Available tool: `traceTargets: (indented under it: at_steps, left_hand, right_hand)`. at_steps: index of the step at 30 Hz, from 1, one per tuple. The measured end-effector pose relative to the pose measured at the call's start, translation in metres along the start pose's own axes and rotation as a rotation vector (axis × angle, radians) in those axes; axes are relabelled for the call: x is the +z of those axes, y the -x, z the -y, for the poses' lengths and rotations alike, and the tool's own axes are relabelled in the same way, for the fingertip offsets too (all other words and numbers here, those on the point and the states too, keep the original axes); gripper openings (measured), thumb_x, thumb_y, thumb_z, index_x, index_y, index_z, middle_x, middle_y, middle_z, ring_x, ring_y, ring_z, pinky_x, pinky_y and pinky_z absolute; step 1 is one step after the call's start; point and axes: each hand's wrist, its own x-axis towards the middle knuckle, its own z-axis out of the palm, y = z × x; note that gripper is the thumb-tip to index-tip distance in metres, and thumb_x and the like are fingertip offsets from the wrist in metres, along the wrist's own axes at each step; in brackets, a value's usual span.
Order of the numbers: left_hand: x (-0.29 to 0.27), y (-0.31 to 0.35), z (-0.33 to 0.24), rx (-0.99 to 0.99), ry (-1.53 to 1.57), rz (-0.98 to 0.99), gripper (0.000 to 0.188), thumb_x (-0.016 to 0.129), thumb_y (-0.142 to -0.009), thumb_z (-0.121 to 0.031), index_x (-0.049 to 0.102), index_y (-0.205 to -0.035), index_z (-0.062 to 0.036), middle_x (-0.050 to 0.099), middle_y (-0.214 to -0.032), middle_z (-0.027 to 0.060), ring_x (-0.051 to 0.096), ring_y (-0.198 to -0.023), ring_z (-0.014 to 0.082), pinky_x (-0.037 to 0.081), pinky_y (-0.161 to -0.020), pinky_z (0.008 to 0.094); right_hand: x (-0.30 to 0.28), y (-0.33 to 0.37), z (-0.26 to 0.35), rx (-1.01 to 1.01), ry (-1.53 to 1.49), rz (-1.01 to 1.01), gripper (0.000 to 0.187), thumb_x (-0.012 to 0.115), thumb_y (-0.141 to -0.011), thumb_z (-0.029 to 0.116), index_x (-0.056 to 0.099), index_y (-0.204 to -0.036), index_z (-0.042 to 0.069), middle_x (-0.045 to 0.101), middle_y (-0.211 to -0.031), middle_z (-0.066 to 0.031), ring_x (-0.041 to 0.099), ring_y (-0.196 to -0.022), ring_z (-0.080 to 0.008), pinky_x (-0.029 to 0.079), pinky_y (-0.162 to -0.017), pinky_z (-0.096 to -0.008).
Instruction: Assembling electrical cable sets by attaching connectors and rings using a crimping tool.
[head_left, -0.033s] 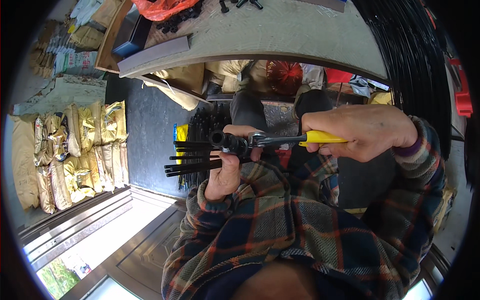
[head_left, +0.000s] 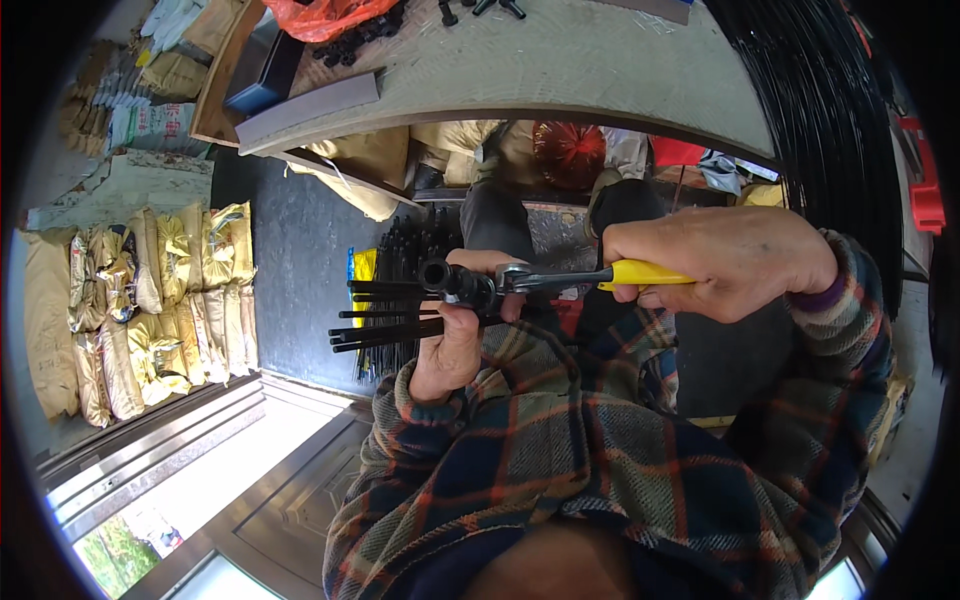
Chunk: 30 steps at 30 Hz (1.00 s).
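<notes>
My left hand (head_left: 447, 355) is closed around a black round fitting with an open end (head_left: 458, 285). Several thin black rods (head_left: 385, 335) stick out to the left from beside the fitting and the hand. In my right hand (head_left: 718, 262) is a pair of pliers with a yellow handle (head_left: 640, 273); its fingers wrap the handle. The metal head of the pliers meets the fitting's right side, close to my left fingers. How the jaws sit on the fitting is hidden.
A worktable (head_left: 540, 65) spans the far side, with an orange-red plastic bag (head_left: 325, 15) and small black parts. Black strands (head_left: 820, 110) hang at the far right. Black rods (head_left: 410, 240) stand bundled beyond my left hand. Brown wrapped packages (head_left: 150, 310) lie at left.
</notes>
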Motion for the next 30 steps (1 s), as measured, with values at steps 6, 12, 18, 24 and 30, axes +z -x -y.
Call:
traceTargets:
  at_steps: [6,12,18,24,30]
  left_hand:
    - [-0.004,0.000,-0.002,0.055,0.217,0.126,0.067,0.035,-0.085,-0.059,0.049,-0.103,0.0043,0.051,-0.077,0.0054,0.047,-0.069,0.0100,0.039,-0.065,0.0241]
    - [0.005,0.006,0.000,0.052,-0.239,-0.101,0.072,0.024,-0.082,-0.067,0.045,-0.097,-0.0001,0.048,-0.069,0.0077,0.047,-0.061,0.0135,0.042,-0.061,0.0276]
    - [-0.008,0.004,0.008,0.025,-0.098,-0.212,0.080,0.021,-0.080,-0.071,0.047,-0.098,0.0025,0.049,-0.065,0.0060,0.047,-0.054,0.0120,0.041,-0.056,0.0248]
    - [-0.031,-0.021,0.009,0.255,0.333,-0.456,0.091,0.030,-0.047,-0.090,0.045,-0.076,-0.0054,0.040,-0.049,0.0009,0.032,-0.037,0.0079,0.028,-0.037,0.0203]
    - [-0.060,-0.004,0.003,0.442,0.426,-0.469,0.082,0.039,-0.046,-0.085,0.040,-0.077,-0.0089,0.038,-0.050,-0.0024,0.029,-0.038,0.0051,0.026,-0.039,0.0190]
  right_hand:
    - [-0.002,0.003,0.011,0.074,0.037,0.029,0.022,0.055,-0.078,0.002,0.043,-0.097,0.002,0.055,-0.085,-0.0110,0.057,-0.079,-0.0276,0.043,-0.062,-0.0346]
    - [0.000,0.002,0.013,0.133,0.212,0.016,0.025,0.056,-0.075,-0.001,0.041,-0.095,0.002,0.051,-0.081,-0.0142,0.055,-0.067,-0.0347,0.040,-0.054,-0.0391]
    - [0.020,-0.015,0.009,0.019,0.307,-0.095,0.033,0.056,-0.068,-0.004,0.040,-0.096,0.001,0.050,-0.085,-0.0168,0.055,-0.068,-0.0367,0.042,-0.053,-0.0400]
    - [0.062,-0.060,-0.017,-0.204,0.552,-0.878,0.020,0.060,-0.069,0.002,0.057,-0.089,0.003,0.052,-0.100,-0.0119,0.056,-0.075,-0.0265,0.048,-0.063,-0.0366]
    - [0.070,-0.100,0.002,-0.150,0.840,-0.854,0.024,0.058,-0.077,0.006,0.057,-0.101,0.002,0.050,-0.108,-0.0141,0.055,-0.088,-0.0261,0.044,-0.080,-0.0433]
